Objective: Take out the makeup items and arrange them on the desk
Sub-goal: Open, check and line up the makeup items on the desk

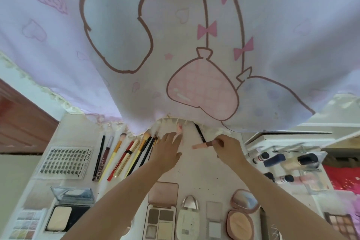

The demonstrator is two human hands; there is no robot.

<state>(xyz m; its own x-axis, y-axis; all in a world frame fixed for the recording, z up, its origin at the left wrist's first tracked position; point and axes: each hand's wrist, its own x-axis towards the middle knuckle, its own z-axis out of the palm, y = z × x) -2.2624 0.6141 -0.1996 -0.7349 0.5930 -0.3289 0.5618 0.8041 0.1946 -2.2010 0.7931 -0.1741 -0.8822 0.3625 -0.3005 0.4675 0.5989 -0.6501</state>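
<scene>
Two hands are out over the desk (194,169) rn, both up near the far edge where a big cartoon-print curtain (175,45) hangs down and covers the back of it. Left hand (167,152) is palm down w/ fingers together, lying flat right next to the row of brushes and pencils (126,154), fingertips close to a small pink tube (179,129) poking out from under the curtain fringe. Right hand (228,149) is pinching the brown cap end of a lip gloss tube (202,145), the pale pink body sticks out to the left, low over the desk; can't tell if it's touching the surface.

A black pencil (200,132) lies diagonal just behind the gloss, partly under the curtain. Left of the brush row there's a lash sheet (66,162), and below that an open powder compact (68,210) plus a little glitter palette (24,224). Front middle: an open brow/shadow palette (160,218), a white oval case (188,220), a small clear case (214,218), and a round pink cushion compact (241,218) w/ lid up. Off to the right, foundation bottles (288,160) lie in a clear organizer, well apart from the hands.
</scene>
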